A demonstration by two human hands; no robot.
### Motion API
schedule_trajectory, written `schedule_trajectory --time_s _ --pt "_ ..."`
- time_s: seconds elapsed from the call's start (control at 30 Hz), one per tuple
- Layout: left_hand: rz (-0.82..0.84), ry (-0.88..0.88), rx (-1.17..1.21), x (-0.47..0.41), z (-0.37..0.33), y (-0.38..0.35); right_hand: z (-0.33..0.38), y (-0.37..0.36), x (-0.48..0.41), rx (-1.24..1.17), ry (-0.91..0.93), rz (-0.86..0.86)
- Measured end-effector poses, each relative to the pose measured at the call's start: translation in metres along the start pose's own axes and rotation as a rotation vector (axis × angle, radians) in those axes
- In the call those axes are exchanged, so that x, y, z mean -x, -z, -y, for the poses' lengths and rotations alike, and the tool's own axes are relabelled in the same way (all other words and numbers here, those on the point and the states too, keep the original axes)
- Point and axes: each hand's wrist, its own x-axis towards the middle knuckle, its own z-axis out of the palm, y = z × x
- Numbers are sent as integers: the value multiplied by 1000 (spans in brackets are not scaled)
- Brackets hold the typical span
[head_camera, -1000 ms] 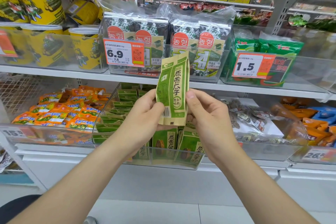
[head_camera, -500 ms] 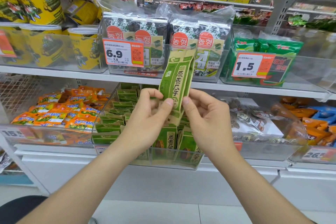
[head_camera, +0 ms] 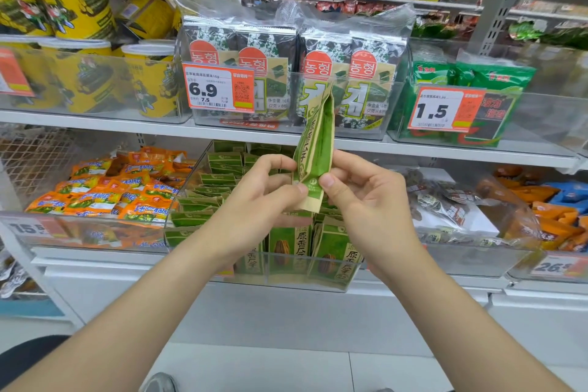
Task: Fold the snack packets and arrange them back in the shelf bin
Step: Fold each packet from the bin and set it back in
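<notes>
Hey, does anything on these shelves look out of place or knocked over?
Yes: on the upper shelf, one yellow canister lies tipped on its side behind the upright tubs. The green packet in both hands is simply mid-fold.

Yellow tubs (head_camera: pixel 76 41) at ten o'clock, upper shelf. Seaweed packs (head_camera: pixel 321 73) at twelve, behind a 6.9 tag (head_camera: pixel 219 89). Green bags (head_camera: pixel 477 79) at two, behind a 1.5 tag (head_camera: pixel 445 110). Orange sachets (head_camera: pixel 108 188) at nine, lower shelf. Clear bags (head_camera: pixel 445 200) at three. Grey floor (head_camera: pixel 286 366) at six.
</notes>
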Motion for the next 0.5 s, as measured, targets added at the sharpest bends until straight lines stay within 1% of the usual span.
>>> schedule_trajectory --time_s 0.07,0.17,0.27,0.37,0.43,0.5 --pt "1 13 8 -1 1 1 1 -1 1 -14 -11 8" --pt "-44 3 -63 0 0 0 0 -1 1 33 -42 8" --pt "-164 -51 -134 1 -4 -2 1 1 3 47 -137 70" --pt "-306 -62 -125 1 -6 -4 5 -2 6 64 -233 145" --pt "-303 -78 -147 1 -4 -6 7 -6 5 52 -259 98" --pt "-242 -100 -152 2 -2 -11 6 -9 4 52 -277 -23"
